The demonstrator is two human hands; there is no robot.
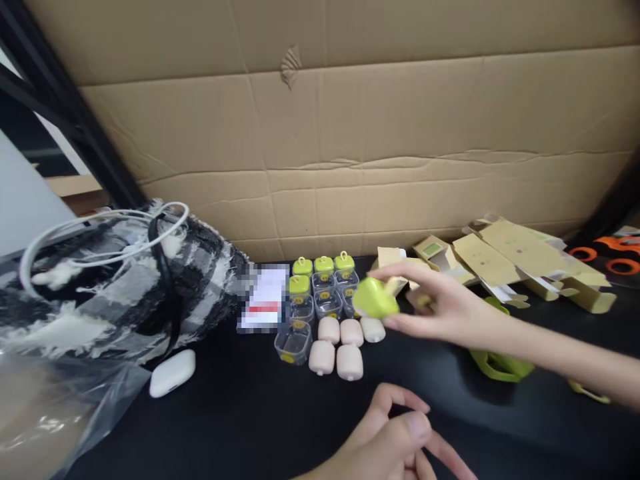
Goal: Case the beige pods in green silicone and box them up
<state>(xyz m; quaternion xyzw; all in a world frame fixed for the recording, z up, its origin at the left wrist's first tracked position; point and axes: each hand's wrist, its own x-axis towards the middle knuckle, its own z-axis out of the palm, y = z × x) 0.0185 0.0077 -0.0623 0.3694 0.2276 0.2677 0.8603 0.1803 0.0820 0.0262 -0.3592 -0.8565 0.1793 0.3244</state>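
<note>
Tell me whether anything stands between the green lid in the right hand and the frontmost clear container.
Yes: pale pink rounded pieces lie on the black table between the green lid in the right hand and that clear container. The lid looks raised, probably above them.

Right hand (445, 303) pinches, left hand (390, 437) curls loosely.
Right forearm (545, 350) stretches in from the side, right thumb (413, 325) below the fingers (405, 269); left thumb (407, 430) lies near the bent left index finger (400, 395).
</note>
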